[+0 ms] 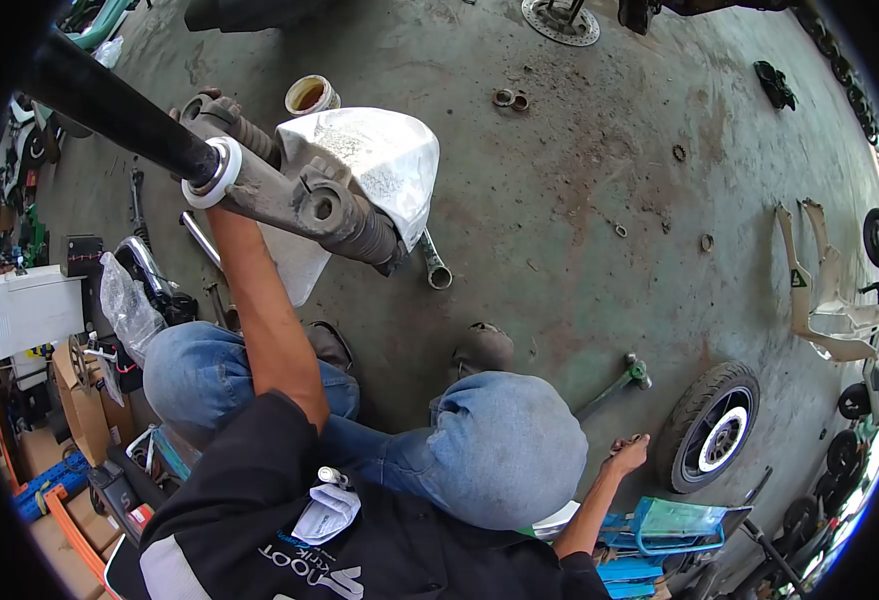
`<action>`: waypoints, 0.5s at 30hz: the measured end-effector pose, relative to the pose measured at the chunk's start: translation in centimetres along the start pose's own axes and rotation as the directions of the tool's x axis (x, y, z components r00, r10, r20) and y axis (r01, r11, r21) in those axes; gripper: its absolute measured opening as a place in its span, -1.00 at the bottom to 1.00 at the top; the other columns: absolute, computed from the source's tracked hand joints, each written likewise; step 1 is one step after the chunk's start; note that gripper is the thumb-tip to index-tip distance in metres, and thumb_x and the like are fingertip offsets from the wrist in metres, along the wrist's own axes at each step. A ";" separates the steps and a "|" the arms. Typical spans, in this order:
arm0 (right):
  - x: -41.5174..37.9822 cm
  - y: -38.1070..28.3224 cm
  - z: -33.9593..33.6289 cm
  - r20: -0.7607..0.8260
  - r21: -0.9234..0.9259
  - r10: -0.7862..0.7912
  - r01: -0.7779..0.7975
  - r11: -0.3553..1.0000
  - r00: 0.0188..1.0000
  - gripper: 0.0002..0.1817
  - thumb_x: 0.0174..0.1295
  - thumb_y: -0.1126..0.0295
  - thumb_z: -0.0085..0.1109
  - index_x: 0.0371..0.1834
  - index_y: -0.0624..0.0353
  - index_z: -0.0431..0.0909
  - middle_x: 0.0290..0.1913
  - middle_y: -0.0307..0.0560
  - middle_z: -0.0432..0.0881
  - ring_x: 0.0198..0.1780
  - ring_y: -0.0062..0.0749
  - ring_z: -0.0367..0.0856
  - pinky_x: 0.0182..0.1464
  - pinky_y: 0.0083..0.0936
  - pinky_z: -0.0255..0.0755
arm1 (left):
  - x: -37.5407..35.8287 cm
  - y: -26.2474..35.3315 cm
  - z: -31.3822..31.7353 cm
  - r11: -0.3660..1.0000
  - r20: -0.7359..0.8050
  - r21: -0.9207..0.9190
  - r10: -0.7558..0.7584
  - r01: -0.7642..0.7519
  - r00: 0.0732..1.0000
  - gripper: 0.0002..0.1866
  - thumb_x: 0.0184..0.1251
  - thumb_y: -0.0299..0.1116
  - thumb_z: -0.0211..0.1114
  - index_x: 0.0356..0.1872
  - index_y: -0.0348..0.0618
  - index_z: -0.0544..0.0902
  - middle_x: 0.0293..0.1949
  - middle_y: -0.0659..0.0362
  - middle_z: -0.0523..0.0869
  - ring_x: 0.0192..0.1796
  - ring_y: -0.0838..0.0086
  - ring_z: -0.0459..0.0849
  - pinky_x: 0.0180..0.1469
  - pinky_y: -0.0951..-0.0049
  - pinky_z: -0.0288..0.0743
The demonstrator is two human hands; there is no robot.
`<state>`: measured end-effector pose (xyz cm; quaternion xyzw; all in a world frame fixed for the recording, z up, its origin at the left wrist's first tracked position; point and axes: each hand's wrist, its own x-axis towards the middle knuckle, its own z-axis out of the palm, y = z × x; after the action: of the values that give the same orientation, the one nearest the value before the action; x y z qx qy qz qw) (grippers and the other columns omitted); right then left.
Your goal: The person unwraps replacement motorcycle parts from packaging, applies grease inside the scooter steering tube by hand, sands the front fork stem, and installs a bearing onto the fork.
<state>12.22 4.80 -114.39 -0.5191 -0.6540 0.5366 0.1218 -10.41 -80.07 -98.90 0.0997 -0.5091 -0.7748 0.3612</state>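
A large grey metal fork assembly (pixel 280 195) with a black tube (pixel 120 100) and a white ring (pixel 222 172) stands up close on the left. My left hand (pixel 215 103) is wrapped round its far side, with fingertips showing at the top and the palm hidden behind the metal. Behind the assembly is a white plastic part (pixel 390 160). On the right, beside my knee, my right hand (pixel 628 453) is closed near the wheel (pixel 710 428); what it holds, if anything, is too small to make out. A green-headed hammer (pixel 638 373) lies just beyond that hand.
A tub of brown liquid (pixel 312 95) stands on the floor (pixel 520 230), near two rings (pixel 510 99). A metal tube (pixel 438 270) lies ahead of my feet. A blue rack (pixel 660 525) is at lower right, a cream frame (pixel 825 290) at far right, and cardboard boxes (pixel 85 400) at left.
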 end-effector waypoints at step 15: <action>-0.7 -1.8 4.9 0.020 -0.487 -0.103 0.100 0.868 0.994 -0.53 0.60 0.12 0.02 -0.17 0.43 0.60 -0.45 -0.03 0.64 -0.57 -0.43 0.58 -0.69 -0.49 0.36 | 1.6 -0.2 -0.4 0.973 0.122 -0.190 -0.107 0.129 0.987 -0.34 0.48 0.12 -0.02 0.13 -0.41 0.51 -0.19 -0.09 0.70 -0.03 0.10 0.63 0.32 0.14 0.42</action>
<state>8.02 1.61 -114.61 -0.4997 -0.7941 0.3457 0.0174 -11.48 -81.40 -98.90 0.0506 -0.4423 -0.8459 0.2938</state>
